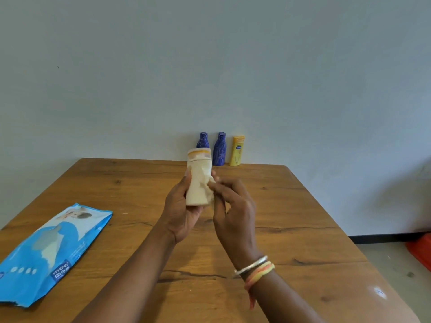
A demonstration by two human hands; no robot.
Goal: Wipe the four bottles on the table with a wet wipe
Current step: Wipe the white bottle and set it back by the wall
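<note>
Above the middle of the wooden surface point(298, 206) the person holds one bottle point(199, 153) upright in the air, clear of the wood. Nearly all of it is wrapped in a pale, creased wet wipe point(200, 186); only the top, with an orange-yellow ring, shows above the cloth.

The left hand point(179, 212) grips the wrapped bottle from the left and below, fingers curled round its lower half, the base sitting against the palm. The right hand point(233, 212) is at the bottle's right side, its fingertips point(215, 183) pinching the wipe against the bottle about halfway up. The two hands are close together, almost touching. On the right wrist sit a silver bangle and some orange and yellow bands point(256, 269).

The other three bottles stand upright in a row at the far edge of the surface, close against the pale wall. From left to right: a dark blue bottle point(202, 141), partly hidden behind the held one, a second dark blue bottle point(219, 150) just beside it, then a yellow bottle point(237, 151) with a small blue label.

Well to the left, near the front edge, a blue pack of wipes point(49, 250) lies flat and slanted, its near end torn and ragged. Past the surface on the right, something orange point(421, 249) lies on the floor.
</note>
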